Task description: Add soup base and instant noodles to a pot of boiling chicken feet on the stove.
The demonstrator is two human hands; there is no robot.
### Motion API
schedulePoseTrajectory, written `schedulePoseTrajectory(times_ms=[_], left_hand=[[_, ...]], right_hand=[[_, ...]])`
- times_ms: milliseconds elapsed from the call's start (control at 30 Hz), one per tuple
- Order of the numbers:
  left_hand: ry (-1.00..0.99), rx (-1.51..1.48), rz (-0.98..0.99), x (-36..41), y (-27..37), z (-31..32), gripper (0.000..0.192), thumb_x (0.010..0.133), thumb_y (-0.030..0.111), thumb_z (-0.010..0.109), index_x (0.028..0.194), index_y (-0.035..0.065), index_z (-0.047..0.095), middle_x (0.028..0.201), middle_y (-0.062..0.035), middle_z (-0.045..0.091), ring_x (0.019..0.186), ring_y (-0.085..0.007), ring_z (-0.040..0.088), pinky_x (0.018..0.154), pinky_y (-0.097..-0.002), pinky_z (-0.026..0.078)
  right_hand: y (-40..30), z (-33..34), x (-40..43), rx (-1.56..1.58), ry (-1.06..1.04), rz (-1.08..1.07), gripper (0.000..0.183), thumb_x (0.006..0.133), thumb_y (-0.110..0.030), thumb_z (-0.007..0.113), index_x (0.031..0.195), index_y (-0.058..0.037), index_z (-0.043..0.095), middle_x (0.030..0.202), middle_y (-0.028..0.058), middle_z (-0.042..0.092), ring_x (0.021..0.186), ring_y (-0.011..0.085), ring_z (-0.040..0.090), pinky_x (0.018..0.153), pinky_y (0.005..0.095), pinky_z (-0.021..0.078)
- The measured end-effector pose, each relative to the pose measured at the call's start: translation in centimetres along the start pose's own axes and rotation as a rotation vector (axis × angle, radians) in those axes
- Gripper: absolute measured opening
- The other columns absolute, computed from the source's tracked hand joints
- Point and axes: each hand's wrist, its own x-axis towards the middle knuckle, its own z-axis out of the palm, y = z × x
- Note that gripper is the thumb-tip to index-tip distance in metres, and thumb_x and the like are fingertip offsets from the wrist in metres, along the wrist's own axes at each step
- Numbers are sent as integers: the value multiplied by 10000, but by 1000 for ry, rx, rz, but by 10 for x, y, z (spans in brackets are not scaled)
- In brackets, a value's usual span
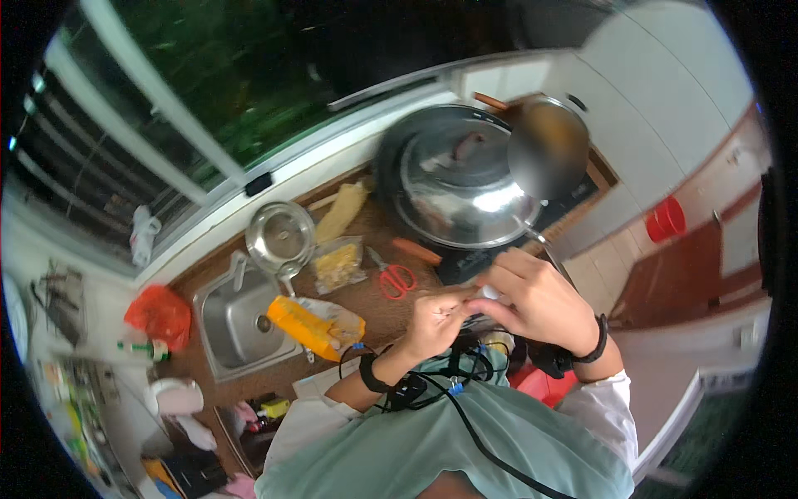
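Observation:
My left hand [438,323] and my right hand [537,298] meet in front of my body, above the counter's near edge. A small white object [490,292] shows between the thumb and fingers of my right hand; its kind is unclear. My left fingertips are bent in against the right thumb, and whether they grip anything is hidden. Just beyond the hands lie red-handled scissors [397,280] and an orange-brown stick-shaped item [416,251]. Further off, a large wok with a shiny metal lid [474,199] stands on a black cooktop [464,267].
A sink [240,324] is at left, beside a glass lid [280,237], a clear bag of yellow food [338,265] and a yellow package [305,324]. A pot [561,115], partly blurred, stands behind the wok. Black cables [461,418] hang over my apron. A window [206,125] lies beyond the counter.

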Motion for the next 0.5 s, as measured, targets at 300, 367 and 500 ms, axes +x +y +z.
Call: schedulePoseTrajectory(times_ms=[300,367,500], left_hand=[[293,103,-43,-35,14,-38,190,908,34,601,1065,-62,649,883,-110,683,782,-73,585,670,-244,482],[351,85,-31,-40,13,-43,183,905,23,596,1057,-64,648,859,-111,678,768,-74,580,657,-250,481],[421,113,18,-44,13,-52,185,909,28,590,1059,-59,654,819,-103,678,740,-77,584,638,-261,481]], right_hand=[[-12,34,58,132,-127,-272,204,785,-111,685,921,12,596,847,139,586,792,340,571,709,400,483],[-15,41,67,156,-152,-294,203,782,-105,683,925,11,597,851,139,587,795,339,572,712,399,484],[-16,56,79,220,-169,-302,220,777,-108,692,936,11,599,856,145,589,799,341,578,703,395,482]])
